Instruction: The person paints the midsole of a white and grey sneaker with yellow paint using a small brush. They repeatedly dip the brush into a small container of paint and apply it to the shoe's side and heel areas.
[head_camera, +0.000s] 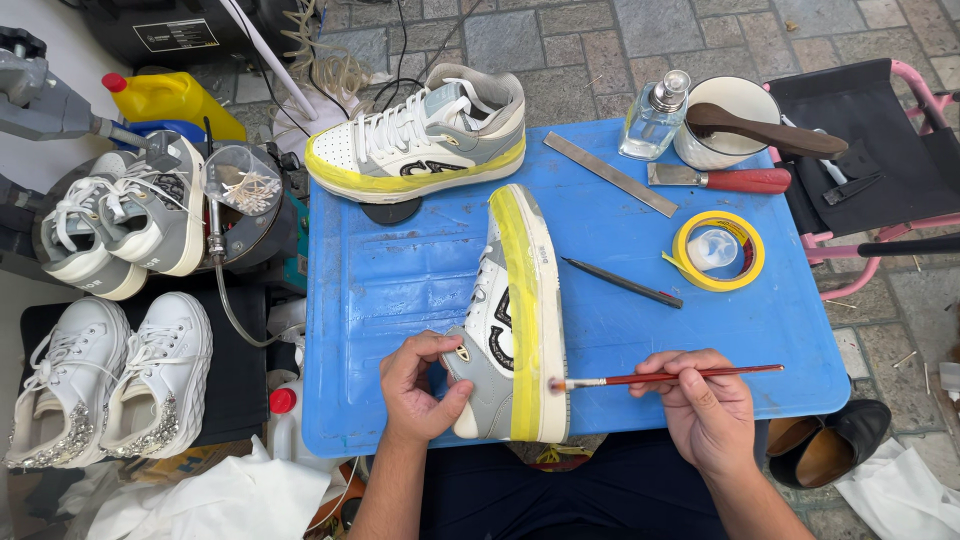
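your left hand grips the sneaker heel; shoe's long axis runs away from you. right hand holds the brush, tip touching the sole's near end.

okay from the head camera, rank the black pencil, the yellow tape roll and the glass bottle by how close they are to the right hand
1. Black pencil, just above the right hand.
2. Yellow tape roll, farther up, slightly right.
3. Glass bottle, at the table's far edge.

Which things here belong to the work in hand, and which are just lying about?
In use: left hand steadying sneaker; right hand holding paintbrush.

Lying about: tape roll, metal ruler, scraper, pencil, glass bottle, second sneaker.
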